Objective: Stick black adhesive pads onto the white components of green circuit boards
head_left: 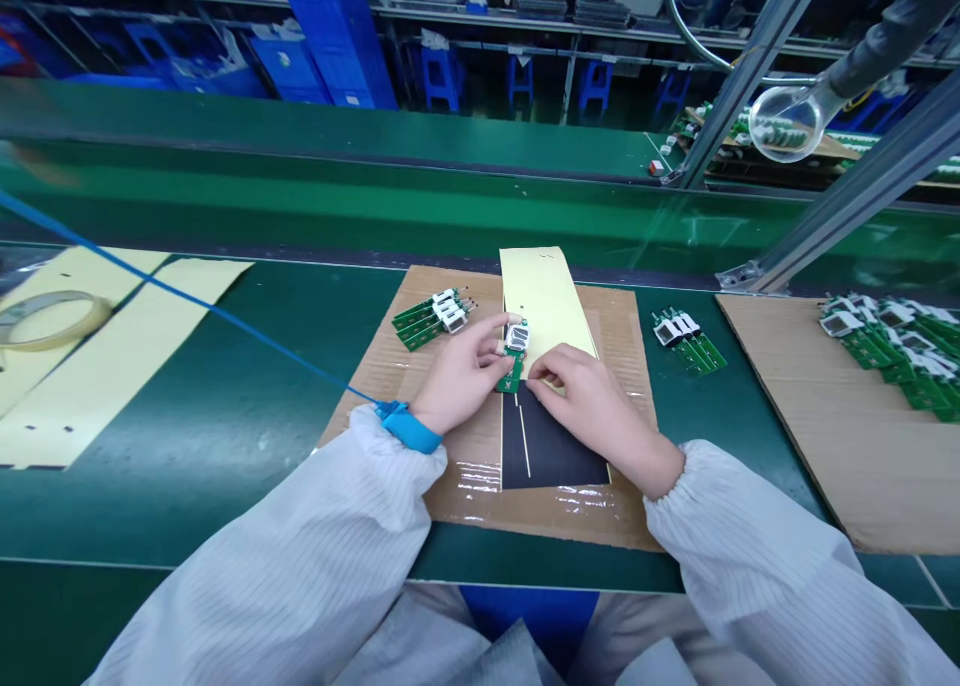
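My left hand (466, 371) is closed on a small green circuit board with a white display (515, 351), holding it over a cardboard sheet (450, 436). My right hand (592, 406) pinches at the lower end of the same board, fingers pressed together. Under the hands lies a yellow backing strip (544, 296) that continues into a black strip (547, 446). A blue wrist strap (409, 426) sits on my left wrist, with a blue cord running off to the left.
A few similar boards lie grouped at the cardboard's upper left (435, 316) and on the green mat to the right (686, 338). Many more boards lie on a second cardboard (900, 351) at far right. A tape roll (49, 316) and yellow sheets (112, 356) lie left. A magnifier lamp (784, 121) hangs above.
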`<state>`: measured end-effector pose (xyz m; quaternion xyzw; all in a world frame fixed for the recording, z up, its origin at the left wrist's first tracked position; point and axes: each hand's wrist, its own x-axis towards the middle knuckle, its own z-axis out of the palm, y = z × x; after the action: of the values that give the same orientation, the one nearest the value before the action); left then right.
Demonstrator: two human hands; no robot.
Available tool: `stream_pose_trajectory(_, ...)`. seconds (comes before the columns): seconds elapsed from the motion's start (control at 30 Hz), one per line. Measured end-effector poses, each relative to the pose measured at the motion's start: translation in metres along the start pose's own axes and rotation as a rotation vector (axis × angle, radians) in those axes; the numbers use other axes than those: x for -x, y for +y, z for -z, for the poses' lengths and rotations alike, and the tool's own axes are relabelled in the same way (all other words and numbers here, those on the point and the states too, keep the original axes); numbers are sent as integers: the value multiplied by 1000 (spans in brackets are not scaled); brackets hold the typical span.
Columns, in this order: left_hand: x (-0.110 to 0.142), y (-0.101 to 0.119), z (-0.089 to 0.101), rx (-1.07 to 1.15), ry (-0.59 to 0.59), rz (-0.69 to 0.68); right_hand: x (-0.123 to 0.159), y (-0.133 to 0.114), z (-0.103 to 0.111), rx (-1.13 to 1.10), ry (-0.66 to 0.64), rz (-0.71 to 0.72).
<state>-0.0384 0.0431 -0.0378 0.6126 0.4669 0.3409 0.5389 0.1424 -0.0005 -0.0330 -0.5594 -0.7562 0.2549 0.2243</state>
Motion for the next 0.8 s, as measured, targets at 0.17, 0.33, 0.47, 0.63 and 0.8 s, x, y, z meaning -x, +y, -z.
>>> stream_pose_trajectory(0.17, -2, -2, 0, -19, 5, 3, -2, -2, -2, 21, 4, -31)
stream_pose_trajectory(0.33, -2, -3, 0, -39, 10, -5, 1, -1, -4, 7, 11, -24)
stream_pose_trajectory(0.47, -1, -2, 1, -45, -1, -8, 0, 1, -4, -47, 20, -26)
stream_pose_trajectory(0.63, 0, -2, 2, -34, -10, -15, -2, 3, -4, -82, 21, -36)
stream_pose_trajectory(0.8, 0, 0, 2, -10, 14, -12, -2, 5, -4, -116, 34, -55)
